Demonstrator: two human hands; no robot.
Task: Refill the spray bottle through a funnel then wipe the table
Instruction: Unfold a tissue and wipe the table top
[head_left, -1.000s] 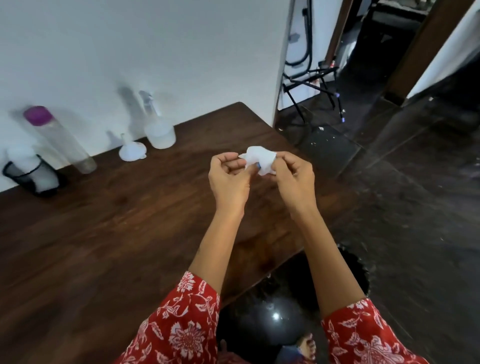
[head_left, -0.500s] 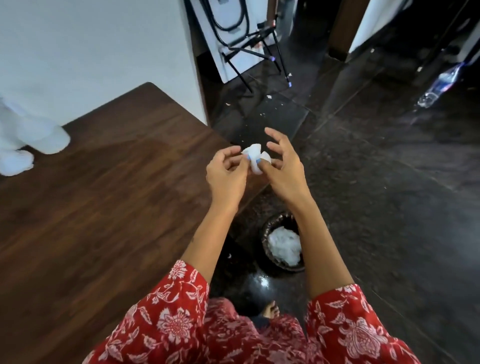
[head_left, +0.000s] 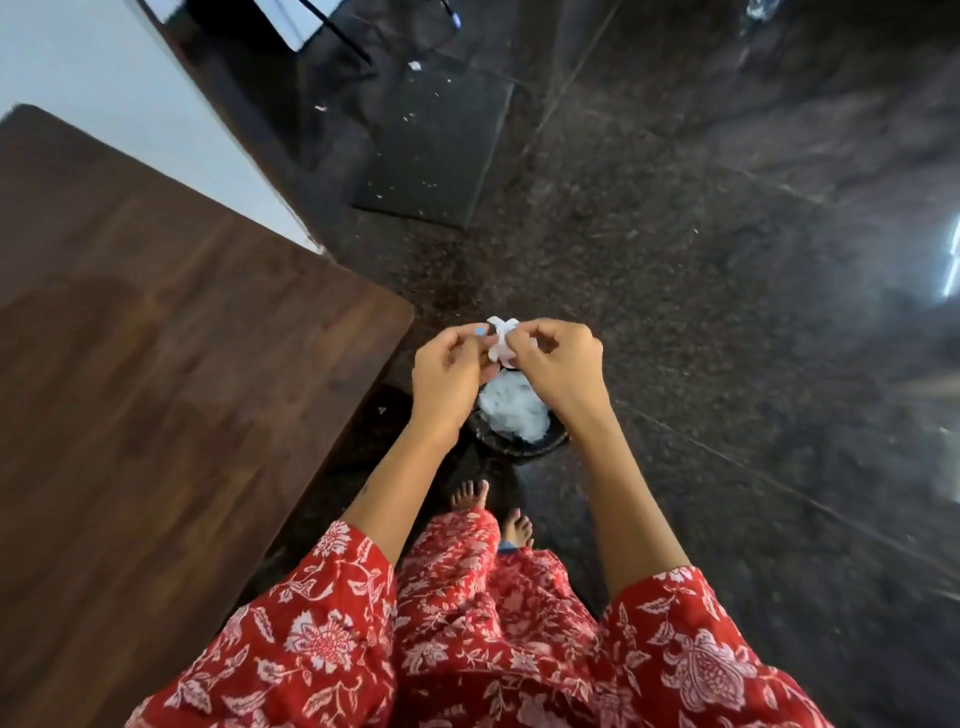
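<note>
My left hand (head_left: 448, 375) and my right hand (head_left: 557, 364) pinch a small crumpled white tissue (head_left: 500, 339) between their fingertips. They hold it off the right end of the dark wooden table (head_left: 171, 364), directly above a small dark bin (head_left: 519, 439) on the floor. White crumpled paper (head_left: 514, 410) fills the bin. The spray bottle and the funnel are out of view.
The floor is dark polished stone. A dark mat (head_left: 436, 150) with white specks lies further off by the white wall (head_left: 104, 93). Black stand legs (head_left: 332, 31) show at the top. My bare feet (head_left: 491, 512) stand just short of the bin.
My view has swung right and down, away from the tabletop. Both hands have carried the tissue off the table's end to above the bin. The bottle and funnel have left the view.
</note>
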